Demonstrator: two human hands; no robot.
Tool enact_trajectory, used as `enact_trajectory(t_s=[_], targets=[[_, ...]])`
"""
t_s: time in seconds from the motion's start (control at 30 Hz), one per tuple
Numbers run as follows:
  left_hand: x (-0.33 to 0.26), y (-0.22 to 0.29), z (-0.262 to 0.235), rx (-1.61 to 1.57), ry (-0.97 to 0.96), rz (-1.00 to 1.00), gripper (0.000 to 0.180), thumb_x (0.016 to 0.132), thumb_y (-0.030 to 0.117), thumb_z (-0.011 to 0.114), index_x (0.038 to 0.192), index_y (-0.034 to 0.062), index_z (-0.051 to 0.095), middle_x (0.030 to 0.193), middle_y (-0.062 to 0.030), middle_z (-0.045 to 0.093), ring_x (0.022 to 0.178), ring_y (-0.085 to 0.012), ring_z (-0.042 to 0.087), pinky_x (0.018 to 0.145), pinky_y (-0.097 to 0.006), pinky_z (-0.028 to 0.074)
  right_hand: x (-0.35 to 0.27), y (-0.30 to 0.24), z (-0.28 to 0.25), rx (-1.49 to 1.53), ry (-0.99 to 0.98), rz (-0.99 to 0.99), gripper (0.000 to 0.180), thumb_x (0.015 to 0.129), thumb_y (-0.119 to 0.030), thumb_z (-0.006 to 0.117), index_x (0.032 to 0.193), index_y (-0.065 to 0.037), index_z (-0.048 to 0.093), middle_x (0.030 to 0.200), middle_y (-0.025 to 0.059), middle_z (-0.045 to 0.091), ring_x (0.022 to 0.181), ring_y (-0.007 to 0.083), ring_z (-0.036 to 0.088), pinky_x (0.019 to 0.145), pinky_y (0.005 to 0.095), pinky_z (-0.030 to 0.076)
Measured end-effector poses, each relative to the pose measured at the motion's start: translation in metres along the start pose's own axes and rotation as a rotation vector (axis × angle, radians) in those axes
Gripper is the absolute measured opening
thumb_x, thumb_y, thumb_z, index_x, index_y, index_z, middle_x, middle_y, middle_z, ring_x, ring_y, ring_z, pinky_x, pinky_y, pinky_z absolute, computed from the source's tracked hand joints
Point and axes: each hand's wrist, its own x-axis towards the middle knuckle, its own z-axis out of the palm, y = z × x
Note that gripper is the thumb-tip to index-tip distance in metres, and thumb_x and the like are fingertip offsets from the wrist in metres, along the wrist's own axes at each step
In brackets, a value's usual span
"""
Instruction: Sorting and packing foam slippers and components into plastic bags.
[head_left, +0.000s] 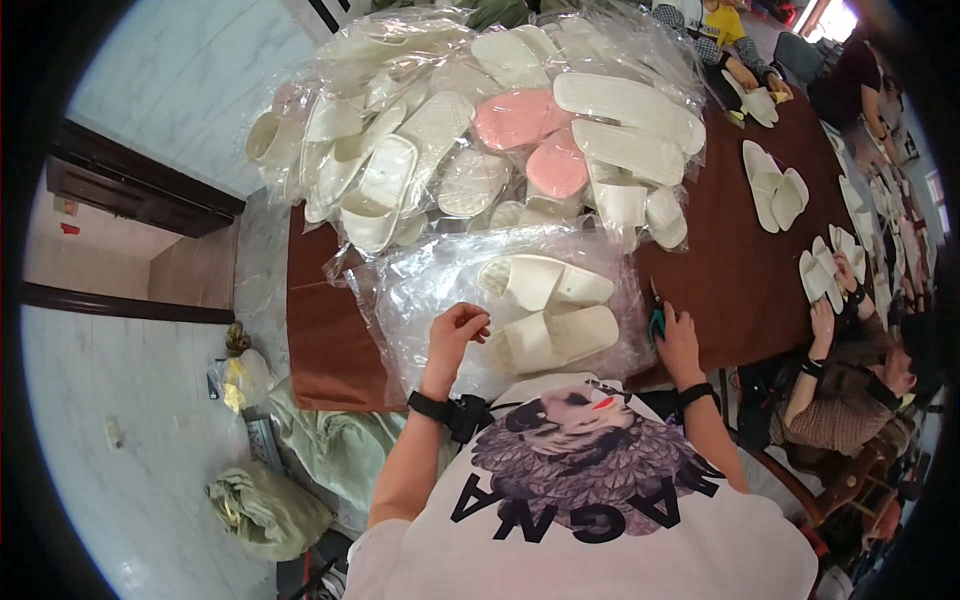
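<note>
Two cream slippers, the far slipper [588, 287] and the near slipper [575, 336], lie side by side on clear plastic bags [405, 290] in front of me. Just left of them is my left hand [458, 338], its fingers curled together; whatever is between the fingertips is too small to make out. On the right side of the pair, my right hand [682, 342] is closed around green-handled scissors [657, 322], whose blades point away from me over the table. Beyond the slippers rises a big heap of bagged slippers [440, 120], mostly cream, with a few pink ones [520, 118].
A brown cloth [700, 270] covers the table. More cream slippers [775, 187] lie on the right side. Other people work along the table: a hand [823, 322] at slippers on the right, and a person in yellow [728, 25] farther off. Greenish sacks [268, 510] lie on the floor at left.
</note>
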Motion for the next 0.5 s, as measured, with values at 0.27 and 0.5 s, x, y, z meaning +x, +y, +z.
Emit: enact_trajectory(t_s=[0.27, 0.5], targets=[[0.004, 0.006, -0.006, 0.069, 0.0, 0.045, 0.013, 0.086, 0.011, 0.064, 0.092, -0.0003, 0.066, 0.078, -0.0035, 0.066, 0.067, -0.0105, 0.062, 0.058, -0.024, 0.046, 0.009, 0.036, -0.016, 1.229, -0.169, 0.44, 0.053, 0.081, -0.013, 0.067, 0.13, -0.001, 0.05, 0.108, 0.0135, 0.064, 0.084, 0.0225, 0.064, 0.077, 0.0334, 0.052], [0.009, 0.012, -0.007, 0.295, 0.024, 0.106, 0.013, 0.085, 0.015, 0.066, 0.089, 0.0026, 0.068, 0.074, -0.0013, 0.066, 0.065, -0.0084, 0.06, 0.057, -0.024, 0.045, 0.011, -0.11, -0.104, 0.622, -0.219, -0.299, 0.061, 0.077, -0.022, 0.075, 0.129, -0.006, 0.049, 0.109, 0.0132, 0.058, 0.1, 0.0246, 0.059, 0.081, 0.0344, 0.05]])
